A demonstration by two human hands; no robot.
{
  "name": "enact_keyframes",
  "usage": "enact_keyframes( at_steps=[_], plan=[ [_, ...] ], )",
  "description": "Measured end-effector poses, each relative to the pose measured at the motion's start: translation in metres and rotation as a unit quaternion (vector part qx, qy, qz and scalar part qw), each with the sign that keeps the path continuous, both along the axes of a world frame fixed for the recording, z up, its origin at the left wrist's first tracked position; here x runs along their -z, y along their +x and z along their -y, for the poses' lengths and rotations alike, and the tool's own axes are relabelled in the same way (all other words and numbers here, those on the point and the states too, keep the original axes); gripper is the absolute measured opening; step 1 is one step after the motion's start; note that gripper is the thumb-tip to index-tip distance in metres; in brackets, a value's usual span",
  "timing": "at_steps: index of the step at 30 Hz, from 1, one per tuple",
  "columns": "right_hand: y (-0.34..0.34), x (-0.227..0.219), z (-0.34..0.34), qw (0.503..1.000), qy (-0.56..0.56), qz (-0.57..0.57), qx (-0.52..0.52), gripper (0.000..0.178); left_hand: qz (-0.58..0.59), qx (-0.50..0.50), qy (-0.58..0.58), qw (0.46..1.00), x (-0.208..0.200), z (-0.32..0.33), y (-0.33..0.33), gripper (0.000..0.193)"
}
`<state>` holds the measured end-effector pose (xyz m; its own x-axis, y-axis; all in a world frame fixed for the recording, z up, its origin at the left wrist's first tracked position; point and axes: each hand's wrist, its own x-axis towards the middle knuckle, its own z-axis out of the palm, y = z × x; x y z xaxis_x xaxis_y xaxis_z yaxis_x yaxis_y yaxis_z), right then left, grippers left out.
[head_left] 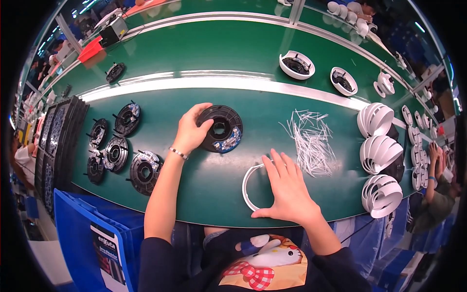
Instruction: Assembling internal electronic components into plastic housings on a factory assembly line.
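1. Fingers of the left hand clamp the black disc at its left edge, over the green bench; one-sided hold might let it tip.
2. Right hand: fingers wide apart across the white ring; can't tell if gripping. Uneven pressure could skid it.

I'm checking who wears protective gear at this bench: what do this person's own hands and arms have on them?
No gloves: the left hand and right hand are both bare. A bracelet of light and dark beads circles the left wrist; none shows on the right. The dark sleeves are short, leaving the forearms uncovered.
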<state>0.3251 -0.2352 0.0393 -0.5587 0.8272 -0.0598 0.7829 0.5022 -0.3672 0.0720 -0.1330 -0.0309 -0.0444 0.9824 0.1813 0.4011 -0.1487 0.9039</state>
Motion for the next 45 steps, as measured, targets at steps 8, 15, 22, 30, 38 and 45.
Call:
enact_keyframes(
  at_steps=[8,15,22,30,38,45],
  plan=[
    [0.005,0.002,-0.007,0.993,-0.051,-0.106,-0.01,0.104,0.366,-0.039,-0.001,0.93,-0.014,0.02,0.027,0.035],
    [-0.023,-0.007,-0.051,0.955,0.163,-0.246,0.021,0.111,0.347,0.022,0.002,0.938,-0.004,0.042,0.072,0.045],
    [-0.016,0.006,-0.06,0.941,0.095,-0.323,0.021,0.12,0.653,0.304,-0.209,0.662,-0.031,0.043,0.056,0.072],
    [-0.018,0.008,-0.058,0.919,0.099,-0.374,-0.071,0.121,0.682,0.248,-0.307,0.616,-0.02,0.043,0.058,0.063],
    [-0.012,0.007,-0.057,0.894,0.008,-0.448,-0.005,0.125,0.647,0.22,-0.286,0.672,-0.03,0.042,0.057,0.063],
    [-0.032,0.011,-0.05,0.934,0.067,-0.349,-0.023,0.118,0.691,0.223,-0.303,0.618,-0.024,0.045,0.052,0.056]
  ],
)
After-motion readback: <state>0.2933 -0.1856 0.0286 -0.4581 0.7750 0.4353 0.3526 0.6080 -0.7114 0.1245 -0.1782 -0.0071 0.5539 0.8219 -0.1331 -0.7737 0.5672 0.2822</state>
